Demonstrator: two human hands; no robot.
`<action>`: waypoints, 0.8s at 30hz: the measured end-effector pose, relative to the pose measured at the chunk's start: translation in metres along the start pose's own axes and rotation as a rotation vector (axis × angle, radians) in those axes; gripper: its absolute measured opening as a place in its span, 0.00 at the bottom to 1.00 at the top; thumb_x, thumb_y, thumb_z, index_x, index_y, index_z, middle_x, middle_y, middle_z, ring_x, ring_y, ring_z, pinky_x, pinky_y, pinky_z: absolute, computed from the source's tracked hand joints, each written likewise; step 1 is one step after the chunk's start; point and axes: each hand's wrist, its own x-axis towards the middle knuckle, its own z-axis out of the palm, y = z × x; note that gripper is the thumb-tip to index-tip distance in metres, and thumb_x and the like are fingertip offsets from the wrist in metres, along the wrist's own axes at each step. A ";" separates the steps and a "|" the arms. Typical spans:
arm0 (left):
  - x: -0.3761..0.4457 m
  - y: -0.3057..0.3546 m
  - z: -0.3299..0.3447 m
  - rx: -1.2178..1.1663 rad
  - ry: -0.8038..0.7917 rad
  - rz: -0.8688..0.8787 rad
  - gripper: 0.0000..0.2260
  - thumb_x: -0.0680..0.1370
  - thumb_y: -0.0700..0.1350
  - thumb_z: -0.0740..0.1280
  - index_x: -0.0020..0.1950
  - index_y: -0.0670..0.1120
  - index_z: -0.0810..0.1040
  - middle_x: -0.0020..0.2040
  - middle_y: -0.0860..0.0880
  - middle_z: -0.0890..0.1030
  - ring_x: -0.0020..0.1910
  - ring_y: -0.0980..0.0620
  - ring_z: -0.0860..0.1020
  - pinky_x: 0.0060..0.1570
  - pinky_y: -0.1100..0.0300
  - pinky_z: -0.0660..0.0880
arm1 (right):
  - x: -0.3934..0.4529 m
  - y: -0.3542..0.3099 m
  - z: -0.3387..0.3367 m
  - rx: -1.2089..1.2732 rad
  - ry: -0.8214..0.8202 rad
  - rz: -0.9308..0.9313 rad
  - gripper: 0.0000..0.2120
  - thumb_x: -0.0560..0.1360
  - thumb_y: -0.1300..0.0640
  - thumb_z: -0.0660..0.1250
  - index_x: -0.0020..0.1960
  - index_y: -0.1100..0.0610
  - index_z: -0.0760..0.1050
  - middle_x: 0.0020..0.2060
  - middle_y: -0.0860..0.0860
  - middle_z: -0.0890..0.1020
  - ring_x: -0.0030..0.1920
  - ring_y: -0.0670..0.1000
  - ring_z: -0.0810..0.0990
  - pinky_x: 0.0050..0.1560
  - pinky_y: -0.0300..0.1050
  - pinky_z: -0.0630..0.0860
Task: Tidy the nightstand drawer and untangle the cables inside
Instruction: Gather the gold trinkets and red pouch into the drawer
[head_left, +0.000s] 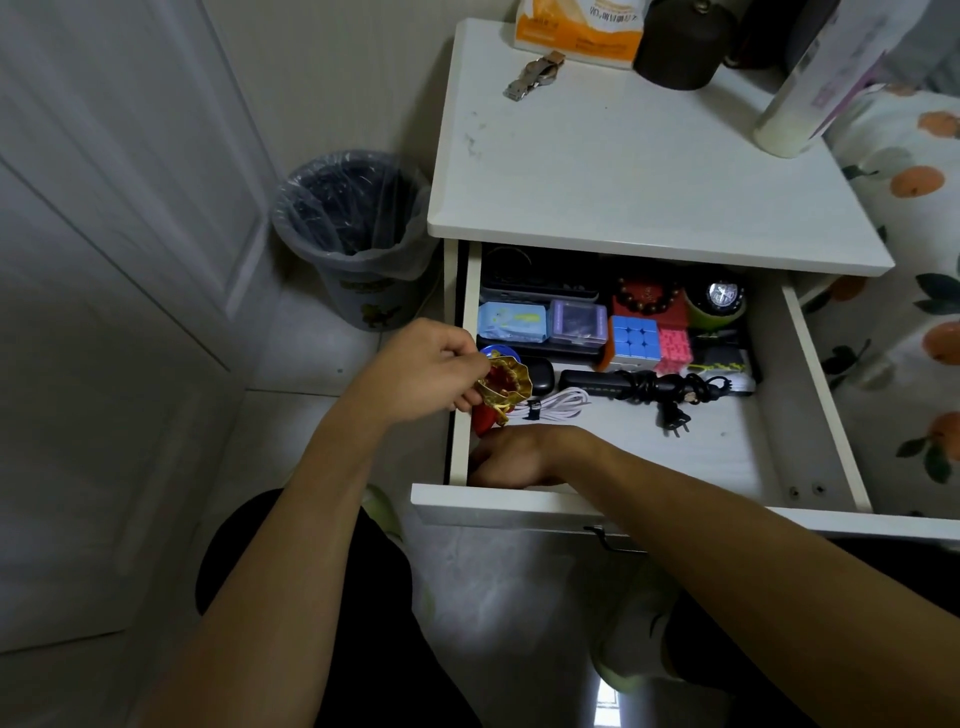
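The white nightstand drawer (810, 374) stands pulled open. My left hand (423, 366) pinches a red and gold ornament (504, 387) over the drawer's left edge. My right hand (511, 457) reaches into the front left corner of the drawer; its fingers are hidden behind the drawer front, so what it touches is unseen. A coiled white cable (556, 402) lies just beyond it. A black power strip (597, 384) with its cable bundled and a black plug (672, 421) lies in the middle. Boxes, a puzzle cube (634, 338) and a watch (722, 296) line the back.
A bin with a plastic liner (353, 228) stands on the floor left of the nightstand. The nightstand top (649, 171) carries a metal watch (535, 73), an orange packet, a dark pot and a white bottle (789, 114). A bed with fruit-print sheets (914, 322) is at the right.
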 end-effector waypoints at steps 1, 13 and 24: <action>0.000 0.000 0.000 0.000 0.001 -0.001 0.10 0.78 0.39 0.64 0.38 0.43 0.80 0.31 0.47 0.83 0.32 0.55 0.83 0.34 0.63 0.79 | -0.001 0.001 0.000 0.028 -0.001 -0.011 0.20 0.79 0.52 0.60 0.70 0.52 0.72 0.69 0.52 0.73 0.64 0.51 0.71 0.60 0.44 0.66; 0.004 0.001 0.007 0.021 -0.013 0.003 0.10 0.78 0.40 0.65 0.38 0.43 0.80 0.32 0.48 0.84 0.32 0.55 0.83 0.33 0.64 0.79 | -0.001 0.016 0.002 0.104 0.074 -0.089 0.07 0.78 0.53 0.64 0.51 0.49 0.81 0.46 0.43 0.79 0.49 0.45 0.77 0.44 0.34 0.70; 0.003 -0.001 0.005 0.031 -0.006 -0.008 0.10 0.78 0.39 0.64 0.38 0.43 0.80 0.31 0.47 0.84 0.32 0.54 0.83 0.34 0.64 0.80 | -0.004 0.020 0.002 -0.048 0.020 -0.164 0.14 0.81 0.54 0.59 0.63 0.53 0.77 0.56 0.49 0.78 0.54 0.47 0.74 0.53 0.42 0.68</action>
